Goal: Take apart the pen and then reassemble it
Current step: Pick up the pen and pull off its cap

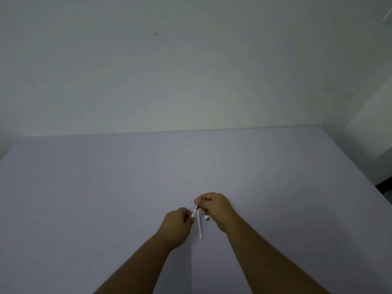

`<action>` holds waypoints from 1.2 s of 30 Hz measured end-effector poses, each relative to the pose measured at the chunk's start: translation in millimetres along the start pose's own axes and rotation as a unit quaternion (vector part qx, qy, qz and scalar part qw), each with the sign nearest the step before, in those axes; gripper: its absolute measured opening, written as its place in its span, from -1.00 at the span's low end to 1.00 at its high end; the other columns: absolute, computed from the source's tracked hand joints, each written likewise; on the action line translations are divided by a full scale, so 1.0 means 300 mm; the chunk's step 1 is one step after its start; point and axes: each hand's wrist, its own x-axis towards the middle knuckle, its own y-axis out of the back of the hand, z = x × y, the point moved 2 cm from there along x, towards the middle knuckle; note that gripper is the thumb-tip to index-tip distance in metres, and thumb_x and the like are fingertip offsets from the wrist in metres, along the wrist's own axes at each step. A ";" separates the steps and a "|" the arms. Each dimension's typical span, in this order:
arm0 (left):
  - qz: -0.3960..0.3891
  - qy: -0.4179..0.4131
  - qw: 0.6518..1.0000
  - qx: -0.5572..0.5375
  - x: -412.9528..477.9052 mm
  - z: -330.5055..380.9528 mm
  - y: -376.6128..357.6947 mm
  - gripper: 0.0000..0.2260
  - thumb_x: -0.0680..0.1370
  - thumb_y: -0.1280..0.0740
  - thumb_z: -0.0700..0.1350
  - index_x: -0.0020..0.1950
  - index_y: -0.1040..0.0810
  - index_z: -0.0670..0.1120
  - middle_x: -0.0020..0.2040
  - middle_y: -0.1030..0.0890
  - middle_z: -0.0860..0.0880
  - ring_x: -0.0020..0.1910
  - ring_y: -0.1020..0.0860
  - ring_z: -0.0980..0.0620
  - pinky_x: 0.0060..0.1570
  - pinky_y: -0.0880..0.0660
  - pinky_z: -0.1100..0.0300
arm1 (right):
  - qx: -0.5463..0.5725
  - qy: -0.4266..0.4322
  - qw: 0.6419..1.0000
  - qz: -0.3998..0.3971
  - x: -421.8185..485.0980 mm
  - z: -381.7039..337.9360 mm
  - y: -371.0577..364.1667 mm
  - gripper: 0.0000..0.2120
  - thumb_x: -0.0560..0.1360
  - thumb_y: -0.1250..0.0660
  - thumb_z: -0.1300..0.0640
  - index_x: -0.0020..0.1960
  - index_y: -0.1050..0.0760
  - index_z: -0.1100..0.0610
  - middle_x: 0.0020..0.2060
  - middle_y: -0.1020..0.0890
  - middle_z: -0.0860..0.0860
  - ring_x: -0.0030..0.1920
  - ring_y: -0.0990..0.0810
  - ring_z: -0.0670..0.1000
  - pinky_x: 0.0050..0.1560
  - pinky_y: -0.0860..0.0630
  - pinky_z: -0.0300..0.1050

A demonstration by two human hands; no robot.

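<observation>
Both hands meet over the near middle of the pale lilac table (106, 187). My right hand (214, 206) pinches the thin dark refill (199, 201), whose tip sticks up past the fingers. My left hand (178, 221) grips the short clear grip section (194, 212) at the refill's lower end. A white pen barrel (199, 227) lies on the table between the hands, pointing toward me. A small white piece with a dark end (206, 217), probably the cap, shows just below my right hand; I cannot tell whether it rests on the table or is held.
A plain pale wall (191, 71) rises behind the table's far edge. The table's right edge (373, 183) runs diagonally at the right, with dark floor beyond it.
</observation>
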 end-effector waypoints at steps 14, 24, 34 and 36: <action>0.003 -0.018 1.000 0.002 -0.031 0.032 0.034 -0.89 0.57 -0.25 -0.09 -0.09 -0.50 -0.09 -0.35 -0.46 0.07 -0.37 -0.43 0.09 -0.25 -0.46 0.20 | 0.042 -0.036 0.998 -0.015 -0.038 -0.034 0.023 -0.87 0.41 -0.43 0.09 -0.28 -0.57 0.10 -0.34 -0.56 0.06 -0.31 -0.46 0.00 -0.18 -0.46 -0.11; 0.004 -0.020 1.000 0.016 -0.028 0.038 0.049 -0.90 0.57 -0.25 -0.09 -0.10 -0.49 -0.09 -0.34 -0.48 0.05 -0.39 -0.43 0.09 -0.29 -0.46 0.21 | 0.060 -0.068 0.996 -0.012 -0.039 -0.042 0.018 -0.83 0.40 -0.44 0.09 -0.26 -0.58 0.17 -0.36 -0.53 0.08 -0.33 -0.42 0.01 -0.17 -0.43 -0.07; 0.016 -0.035 0.998 0.049 -0.015 0.034 0.041 -0.91 0.56 -0.26 -0.07 -0.12 -0.47 -0.04 -0.34 -0.46 0.10 -0.39 -0.39 0.17 -0.40 -0.30 0.34 | 0.041 -0.077 0.996 0.014 -0.039 -0.051 0.033 -0.82 0.40 -0.45 0.10 -0.27 -0.59 0.20 -0.37 -0.51 0.09 -0.38 -0.40 -0.02 -0.20 -0.44 -0.11; 0.019 -0.033 0.998 0.051 -0.015 0.033 0.039 -0.89 0.55 -0.26 -0.07 -0.07 -0.51 -0.09 -0.30 -0.49 0.06 -0.36 -0.41 0.13 -0.39 -0.32 0.33 | 0.067 -0.069 0.995 0.003 -0.036 -0.051 0.031 -0.90 0.42 -0.41 0.22 -0.27 -0.60 0.19 -0.33 -0.53 0.12 -0.40 -0.40 -0.03 -0.22 -0.43 -0.13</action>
